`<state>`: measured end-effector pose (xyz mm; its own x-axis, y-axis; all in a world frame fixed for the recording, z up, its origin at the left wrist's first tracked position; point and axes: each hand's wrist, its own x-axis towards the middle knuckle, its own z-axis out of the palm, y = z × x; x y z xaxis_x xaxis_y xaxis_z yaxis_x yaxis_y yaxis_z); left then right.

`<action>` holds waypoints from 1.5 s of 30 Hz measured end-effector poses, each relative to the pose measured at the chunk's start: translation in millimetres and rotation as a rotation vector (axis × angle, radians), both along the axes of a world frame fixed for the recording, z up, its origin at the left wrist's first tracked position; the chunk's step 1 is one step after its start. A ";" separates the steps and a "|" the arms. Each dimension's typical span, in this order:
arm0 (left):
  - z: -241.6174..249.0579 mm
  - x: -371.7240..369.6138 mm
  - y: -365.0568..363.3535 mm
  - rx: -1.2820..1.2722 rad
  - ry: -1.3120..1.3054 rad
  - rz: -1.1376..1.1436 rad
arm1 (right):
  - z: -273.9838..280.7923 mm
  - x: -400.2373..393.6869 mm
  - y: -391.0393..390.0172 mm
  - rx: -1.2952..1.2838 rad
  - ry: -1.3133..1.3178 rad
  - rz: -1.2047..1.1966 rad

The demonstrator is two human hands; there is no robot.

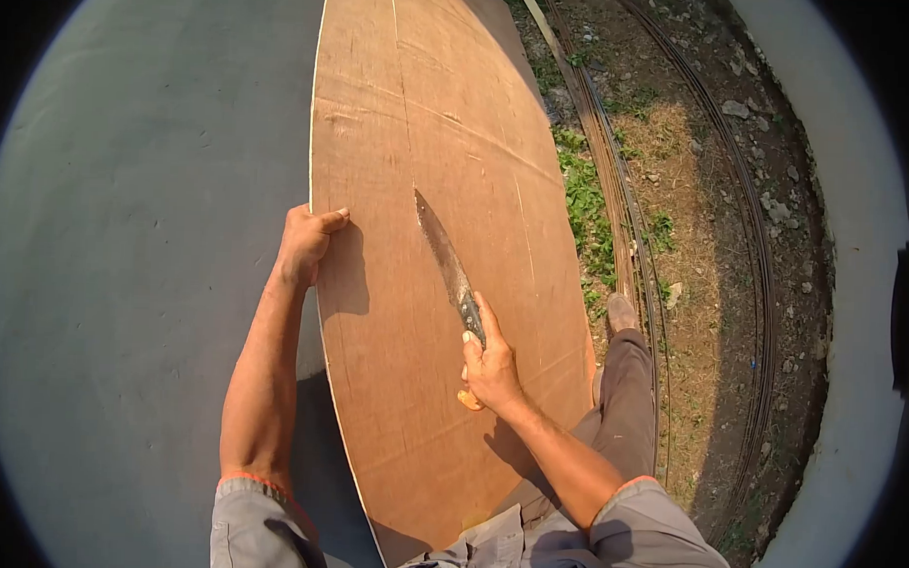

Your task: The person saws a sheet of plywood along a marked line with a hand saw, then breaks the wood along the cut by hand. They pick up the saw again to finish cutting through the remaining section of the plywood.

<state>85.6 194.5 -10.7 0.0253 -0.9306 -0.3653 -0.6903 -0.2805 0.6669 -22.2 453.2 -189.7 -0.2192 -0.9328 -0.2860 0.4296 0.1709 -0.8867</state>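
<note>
Under the right hand (490, 370), fist wrapped tight round the pale wooden handle of a long knife (447, 267), forefinger laid forward along the back of the blade just ahead of the grip. Beyond the knuckles, dull, spotted steel running up and left, tip resting on or just above a large plywood sheet (430, 133); contact too fine to tell. Across from that grip, left hand (306, 242) clamped over the sheet's near left edge, fingers curled onto the top face, thumb hidden behind the rim. Under both hands, thin brown board, broad and long, lying on a grey concrete surface (145, 273), its right side overhanging rough ground. Likely light for its size yet floppy and awkward, prone to bow if lifted from one corner; better gripped at an edge, as the left hand does, with weight pressed down to stop sliding. Edges probably splintery. Knife likely stiff and moderately heavy, handle smooth, blade rough with rust; safe hold only at the handle behind the blade. Right of the knife hand, a trouser leg and shoe (622, 312), then steel rods (618, 190) lying on dirt and sparse grass.
</note>
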 end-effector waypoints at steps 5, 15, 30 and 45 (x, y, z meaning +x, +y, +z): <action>4.5 -6.9 4.3 0.029 -0.032 -0.007 | 22.9 -25.6 90.1 0.070 -0.092 0.007; 8.7 -12.3 4.0 0.003 -0.017 0.020 | 2.3 -11.7 102.1 0.007 0.026 -0.018; -1.4 -3.5 -2.8 -0.043 -0.007 -0.013 | 3.2 -11.8 78.9 -0.058 0.037 -0.025; 0.6 0.5 -4.9 -0.032 -0.030 0.004 | 11.7 -19.3 0.8 0.148 -0.087 0.125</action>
